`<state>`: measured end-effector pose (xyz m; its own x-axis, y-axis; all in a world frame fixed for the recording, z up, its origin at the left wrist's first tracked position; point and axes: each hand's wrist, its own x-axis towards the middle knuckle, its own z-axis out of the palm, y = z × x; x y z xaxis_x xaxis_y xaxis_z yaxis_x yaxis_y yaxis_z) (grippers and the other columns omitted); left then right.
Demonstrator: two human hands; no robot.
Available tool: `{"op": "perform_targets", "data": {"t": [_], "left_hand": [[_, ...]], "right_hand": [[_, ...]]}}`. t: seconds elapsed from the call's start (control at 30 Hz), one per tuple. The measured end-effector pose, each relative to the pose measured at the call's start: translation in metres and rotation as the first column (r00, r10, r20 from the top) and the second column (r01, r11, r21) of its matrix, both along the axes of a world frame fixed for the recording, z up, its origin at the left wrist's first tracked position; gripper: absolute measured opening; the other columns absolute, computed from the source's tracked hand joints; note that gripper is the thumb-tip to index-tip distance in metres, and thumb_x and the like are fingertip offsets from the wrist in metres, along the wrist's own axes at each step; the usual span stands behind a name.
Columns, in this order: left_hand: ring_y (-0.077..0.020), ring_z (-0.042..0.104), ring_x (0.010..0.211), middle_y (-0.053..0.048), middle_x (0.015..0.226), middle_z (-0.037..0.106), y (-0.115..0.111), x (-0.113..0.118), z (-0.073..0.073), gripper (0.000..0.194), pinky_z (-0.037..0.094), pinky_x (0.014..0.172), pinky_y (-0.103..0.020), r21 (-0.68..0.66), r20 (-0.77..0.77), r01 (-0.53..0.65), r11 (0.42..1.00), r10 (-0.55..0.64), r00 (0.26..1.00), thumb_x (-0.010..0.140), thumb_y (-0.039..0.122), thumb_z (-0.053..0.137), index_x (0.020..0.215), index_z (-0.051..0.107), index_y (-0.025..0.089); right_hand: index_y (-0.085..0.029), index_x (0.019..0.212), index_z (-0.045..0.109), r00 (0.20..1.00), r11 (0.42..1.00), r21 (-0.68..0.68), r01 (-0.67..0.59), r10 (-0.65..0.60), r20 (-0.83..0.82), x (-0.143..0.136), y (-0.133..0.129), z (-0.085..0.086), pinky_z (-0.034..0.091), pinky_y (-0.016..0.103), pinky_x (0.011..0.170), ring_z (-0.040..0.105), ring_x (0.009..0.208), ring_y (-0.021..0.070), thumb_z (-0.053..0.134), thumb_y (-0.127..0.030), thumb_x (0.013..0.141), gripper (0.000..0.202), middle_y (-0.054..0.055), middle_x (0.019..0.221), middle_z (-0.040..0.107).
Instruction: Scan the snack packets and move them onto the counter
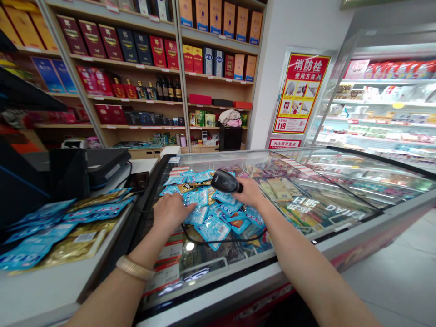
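A pile of small blue snack packets [213,228], with a few gold ones among them, lies on the glass lid of a chest freezer. My left hand [172,210] rests at the left side of this pile, its thumb stretched out toward the packets. The fingertips are partly hidden, and I see nothing held in that hand. At the pile's right side, my right hand [248,191] is closed around the handle of a black barcode scanner [225,180]. The scanner's head points left, above the packets. A black cable [225,242] loops across the glass in front of the pile.
To the left, more blue and gold packets [44,243] lie on a white counter [68,286] beside dark checkout equipment [81,165]. The freezer's glass lid [299,181] stretches right over packaged goods. Shelves of boxed bottles [134,45] and a lit refrigerated display [388,102] stand behind.
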<state>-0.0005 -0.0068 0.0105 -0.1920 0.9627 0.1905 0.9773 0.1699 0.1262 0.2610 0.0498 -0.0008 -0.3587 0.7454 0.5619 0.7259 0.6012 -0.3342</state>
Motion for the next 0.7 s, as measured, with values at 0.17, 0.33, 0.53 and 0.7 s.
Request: {"op": "perform_targets", "data": {"t": [0.17, 0.33, 0.53, 0.7], "left_hand": [[-0.0378, 0.061, 0.108, -0.022, 0.110, 0.067, -0.003, 0.004, 0.003, 0.061, 0.047, 0.089, -0.044, -0.011, -0.031, -0.008, 1.000, 0.008, 0.999, 0.073, 0.063, 0.054, 0.106, 0.067, 0.013], [-0.0399, 0.057, 0.111, -0.026, 0.115, 0.063, -0.007, 0.004, 0.003, 0.064, 0.046, 0.090, -0.047, 0.008, -0.077, -0.035, 0.999, 0.036, 0.996, 0.073, 0.068, 0.053, 0.099, 0.069, 0.012], [-0.0392, 0.061, 0.104, -0.020, 0.101, 0.068, 0.004, -0.004, -0.004, 0.049, 0.048, 0.082, -0.044, 0.031, 0.000, -0.003, 1.000, 0.003, 1.000, 0.068, 0.067, 0.059, 0.077, 0.067, 0.020], [-0.0251, 0.064, 0.077, -0.006, 0.076, 0.067, 0.009, -0.005, -0.005, 0.024, 0.048, 0.071, -0.035, 0.122, 0.279, 0.102, 0.987, -0.133, 0.951, 0.076, 0.046, 0.054, 0.075, 0.057, 0.022]], "right_hand": [[-0.021, 0.102, 0.071, 1.000, 1.000, -0.003, -0.017, 0.016, -0.004, 0.000, 0.000, 0.000, 0.045, 0.028, 0.072, 0.068, 0.082, 0.0232, 0.066, -0.026, 0.070, 0.033, 0.005, 0.090, 0.074], [-0.022, 0.101, 0.071, 1.000, 1.000, -0.017, -0.009, 0.009, -0.001, 0.000, -0.002, 0.001, 0.045, 0.028, 0.072, 0.068, 0.082, 0.0228, 0.066, -0.026, 0.070, 0.033, 0.004, 0.089, 0.074], [-0.022, 0.099, 0.071, 1.000, 1.000, -0.018, -0.003, 0.003, 0.015, -0.001, -0.001, 0.001, 0.046, 0.027, 0.073, 0.068, 0.082, 0.0222, 0.066, -0.027, 0.070, 0.030, 0.004, 0.090, 0.074], [-0.021, 0.101, 0.071, 1.000, 1.000, -0.017, -0.001, 0.002, 0.022, 0.000, -0.001, 0.002, 0.047, 0.028, 0.074, 0.068, 0.084, 0.0234, 0.066, -0.027, 0.069, 0.032, 0.006, 0.090, 0.074]]}}
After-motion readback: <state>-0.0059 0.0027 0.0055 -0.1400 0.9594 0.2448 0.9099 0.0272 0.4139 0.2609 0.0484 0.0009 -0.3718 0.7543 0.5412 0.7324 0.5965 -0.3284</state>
